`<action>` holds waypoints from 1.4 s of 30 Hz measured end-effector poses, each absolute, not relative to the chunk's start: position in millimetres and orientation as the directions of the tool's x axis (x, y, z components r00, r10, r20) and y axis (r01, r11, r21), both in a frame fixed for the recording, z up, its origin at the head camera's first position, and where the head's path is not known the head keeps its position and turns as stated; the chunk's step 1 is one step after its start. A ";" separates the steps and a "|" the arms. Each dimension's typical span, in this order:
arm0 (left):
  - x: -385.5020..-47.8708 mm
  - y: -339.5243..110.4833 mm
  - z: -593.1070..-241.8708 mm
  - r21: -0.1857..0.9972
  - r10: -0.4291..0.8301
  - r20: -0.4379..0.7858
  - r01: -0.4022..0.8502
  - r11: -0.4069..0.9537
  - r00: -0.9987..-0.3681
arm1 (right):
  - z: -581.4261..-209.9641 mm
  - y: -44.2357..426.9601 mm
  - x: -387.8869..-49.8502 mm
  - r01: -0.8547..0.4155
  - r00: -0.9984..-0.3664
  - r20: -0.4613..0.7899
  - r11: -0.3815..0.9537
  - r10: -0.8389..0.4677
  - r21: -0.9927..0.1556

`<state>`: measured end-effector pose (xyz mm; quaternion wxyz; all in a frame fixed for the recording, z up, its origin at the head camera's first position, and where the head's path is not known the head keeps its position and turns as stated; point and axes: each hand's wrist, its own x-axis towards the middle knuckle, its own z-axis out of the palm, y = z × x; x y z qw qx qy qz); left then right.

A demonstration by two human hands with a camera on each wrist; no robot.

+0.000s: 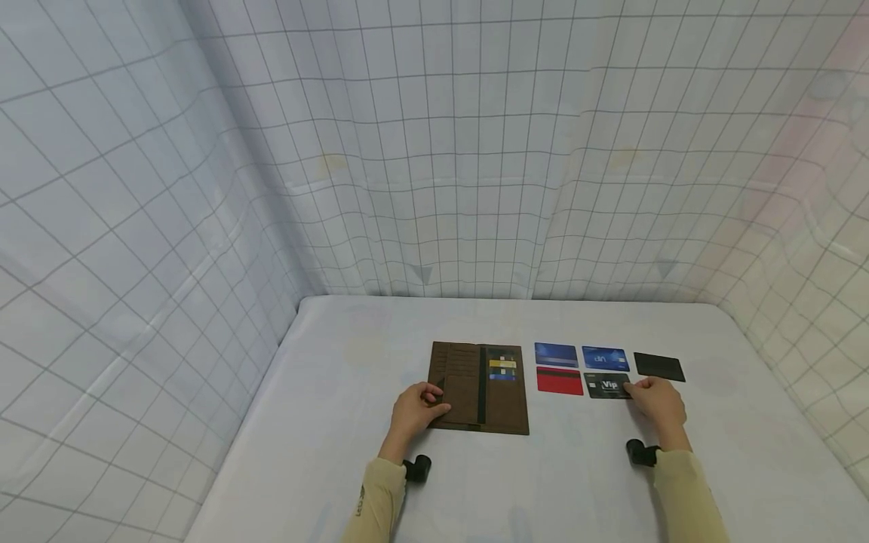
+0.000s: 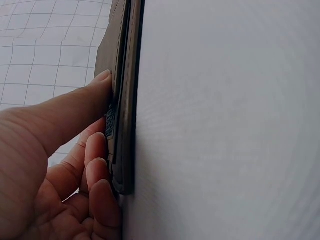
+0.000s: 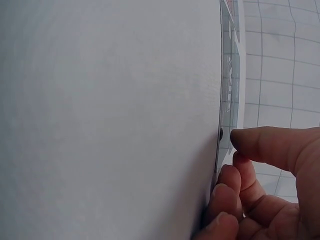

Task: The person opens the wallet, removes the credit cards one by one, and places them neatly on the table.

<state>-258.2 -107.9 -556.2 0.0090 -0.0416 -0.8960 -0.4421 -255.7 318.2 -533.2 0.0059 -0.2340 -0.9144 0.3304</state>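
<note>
An open brown wallet (image 1: 502,413) lies flat, with several cards (image 1: 502,364) in its right-hand slots and a dark strip down its middle. My left hand (image 1: 410,413) holds its lower left edge; in the left wrist view the thumb of that hand (image 2: 55,135) presses on the wallet (image 2: 120,40), fingers curled at its side. To the right, my right hand (image 1: 658,403) pinches the right end of a black Vip card (image 1: 604,385) lying on the table. The right wrist view shows this hand (image 3: 280,165) with thumb and fingertips at the card's end (image 3: 229,90).
Left of the Vip card is a red card (image 1: 560,382) with a dark stripe. Two blue cards (image 1: 556,354) and a plain black card (image 1: 659,366) lie in the row behind. White gridded cloth (image 1: 475,151) hangs around the white table (image 1: 339,339).
</note>
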 end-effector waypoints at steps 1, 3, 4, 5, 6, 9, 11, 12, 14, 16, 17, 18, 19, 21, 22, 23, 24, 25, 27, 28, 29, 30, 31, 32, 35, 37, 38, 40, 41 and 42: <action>-258.1 -108.0 -556.7 0.791 0.066 0.052 0.082 0.606 -0.996 | -532.9 318.1 -255.6 0.423 -0.891 -0.145 0.672 0.430 -0.608; -258.1 -108.2 -557.7 0.791 0.065 0.052 0.081 0.606 -0.997 | -532.3 318.0 -255.7 0.420 -0.894 -0.148 0.673 0.424 -0.608; -258.1 -108.3 -558.0 0.791 0.064 0.051 0.079 0.606 -0.997 | -532.1 317.8 -255.9 0.418 -0.895 -0.149 0.674 0.420 -0.609; -258.1 -108.4 -558.1 0.792 0.063 0.050 0.078 0.606 -0.997 | -531.8 317.5 -256.1 0.416 -0.897 -0.152 0.675 0.416 -0.610; -258.2 -108.4 -558.1 0.792 0.063 0.050 0.078 0.605 -0.997 | -531.6 317.2 -256.5 0.416 -0.897 -0.153 0.674 0.414 -0.610; -258.4 -108.3 -557.7 0.792 0.065 0.053 0.081 0.606 -0.996 | -531.0 315.2 -258.0 0.412 -0.899 -0.152 0.679 0.410 -0.607; -258.6 -108.2 -557.5 0.790 0.067 0.057 0.086 0.607 -0.996 | -531.1 313.4 -260.0 0.408 -0.901 -0.147 0.687 0.407 -0.601; -258.6 -108.2 -557.3 0.789 0.068 0.059 0.088 0.608 -0.996 | -531.1 312.2 -261.5 0.408 -0.901 -0.144 0.689 0.409 -0.599; -258.8 -108.3 -557.4 0.788 0.068 0.060 0.089 0.609 -0.996 | -530.6 309.3 -265.2 0.403 -0.903 -0.136 0.692 0.407 -0.600; -258.9 -108.5 -557.5 0.789 0.066 0.060 0.088 0.608 -0.996 | -529.2 306.0 -269.8 0.390 -0.908 -0.128 0.695 0.399 -0.604; -258.9 -108.6 -557.6 0.789 0.065 0.059 0.086 0.608 -0.996 | -528.2 304.2 -272.3 0.385 -0.910 -0.125 0.697 0.394 -0.605; -258.9 -108.8 -557.8 0.789 0.065 0.058 0.086 0.609 -0.996 | -527.2 302.3 -274.9 0.378 -0.914 -0.123 0.699 0.387 -0.607; -259.0 -108.9 -558.1 0.788 0.065 0.058 0.086 0.609 -0.996 | -526.1 300.2 -277.3 0.367 -0.919 -0.119 0.703 0.377 -0.609; -259.0 -109.2 -558.8 0.787 0.066 0.057 0.086 0.611 -0.996 | -524.2 295.9 -282.7 0.339 -0.932 -0.111 0.719 0.345 -0.607; -259.1 -109.3 -559.0 0.786 0.067 0.056 0.086 0.612 -0.996 | -523.3 293.4 -285.4 0.324 -0.938 -0.109 0.723 0.328 -0.610; -259.1 -109.3 -559.2 0.786 0.068 0.057 0.087 0.613 -0.996 | -522.5 290.7 -288.2 0.303 -0.946 -0.100 0.729 0.308 -0.614; -259.2 -109.4 -559.2 0.785 0.069 0.058 0.088 0.613 -0.996 | -521.7 287.7 -291.3 0.279 -0.954 -0.095 0.733 0.283 -0.621; -259.2 -109.4 -559.1 0.786 0.070 0.059 0.090 0.612 -0.996 | -521.1 284.1 -294.6 0.256 -0.961 -0.087 0.731 0.261 -0.632; -259.2 -109.5 -558.8 0.787 0.069 0.063 0.092 0.610 -0.996 | -520.3 276.1 -301.3 0.202 -0.976 -0.069 0.731 0.207 -0.652; -259.1 -109.5 -558.4 0.789 0.068 0.063 0.092 0.608 -0.996 | -519.8 271.3 -304.9 0.181 -0.981 -0.066 0.729 0.184 -0.660; -259.0 -109.4 -558.1 0.790 0.067 0.064 0.091 0.606 -0.996 | -519.6 266.7 -308.8 0.157 -0.986 -0.060 0.730 0.158 -0.665; -258.8 -109.3 -557.7 0.789 0.067 0.065 0.092 0.607 -0.996 | -519.3 261.7 -312.5 0.136 -0.990 -0.056 0.730 0.133 -0.670; -258.6 -109.2 -557.3 0.789 0.066 0.065 0.092 0.607 -0.996 | -519.1 256.4 -316.2 0.111 -0.993 -0.048 0.730 0.107 -0.675; -258.4 -109.1 -557.1 0.789 0.066 0.066 0.092 0.607 -0.996 | -518.8 251.1 -319.8 0.087 -0.996 -0.041 0.734 0.081 -0.673; -257.6 -108.8 -556.0 0.789 0.067 0.067 0.094 0.607 -0.996 | -517.8 233.9 -330.0 0.033 -0.999 -0.030 0.737 0.018 -0.675; -257.4 -108.7 -555.8 0.791 0.068 0.066 0.094 0.605 -0.995 | -517.5 221.3 -335.8 0.013 -0.999 -0.033 0.737 -0.012 -0.675; -257.4 -108.7 -555.8 0.791 0.068 0.066 0.094 0.604 -0.995 | -517.3 214.9 -338.2 0.009 -0.999 -0.036 0.741 -0.021 -0.672; -257.7 -108.5 -556.0 0.791 0.069 0.068 0.097 0.605 -0.995 | -516.7 203.3 -342.5 0.011 -0.998 -0.058 0.742 -0.037 -0.671; -258.0 -108.3 -556.2 0.789 0.070 0.068 0.097 0.606 -0.995 | -516.4 198.1 -344.5 0.011 -0.997 -0.067 0.745 -0.044 -0.667; -258.2 -108.2 -556.5 0.788 0.070 0.068 0.096 0.608 -0.995 | -516.2 193.4 -346.5 0.011 -0.996 -0.075 0.747 -0.052 -0.665</action>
